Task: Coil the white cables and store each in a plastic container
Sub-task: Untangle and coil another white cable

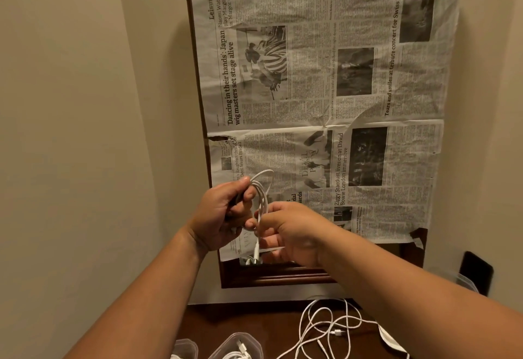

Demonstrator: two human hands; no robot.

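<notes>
My left hand point(223, 214) grips the looped cable point(262, 194) at nine o'clock, my right hand point(291, 231) pinches its tail at three; it seems light, soft, springy.

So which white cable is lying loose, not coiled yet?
The tangled cable sprawled in open loops on the table. The looped cable is gripped by the left hand and right hand; the stored cable lies in a plastic container.

Dark wood counter point(268, 327), low in view.
Loose white cable tangle point(325, 327) at right; two clear plastic containers point(239, 347) side by side at near edge, left of the tangle.
</notes>
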